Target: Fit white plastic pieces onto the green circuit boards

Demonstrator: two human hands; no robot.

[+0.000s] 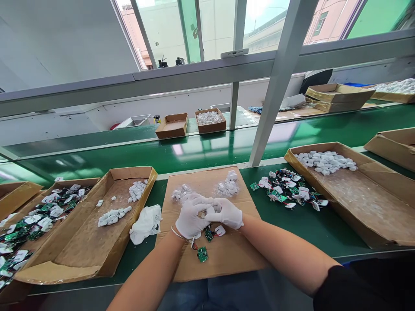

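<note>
My left hand (192, 217) and my right hand (228, 213), both in white gloves, meet over a cardboard sheet (233, 255). Their fingers are closed together around something small, mostly covered by the gloves. Just below them lie a green circuit board (202, 254) with wires, a second circuit board (209, 234) and a flat white piece (220, 231). Beyond my fingers, one small pile of white plastic parts (180, 192) sits on the left of the sheet and a bigger pile of white parts (228, 185) on the right.
Right of the sheet, wired boards with white pieces (290, 190) are heaped near a cardboard tray (366, 211) of white parts. A crumpled white cloth (146, 224) and another tray (84, 229) lie left, beside a box of boards (42, 216). A metal post (272, 86) rises ahead.
</note>
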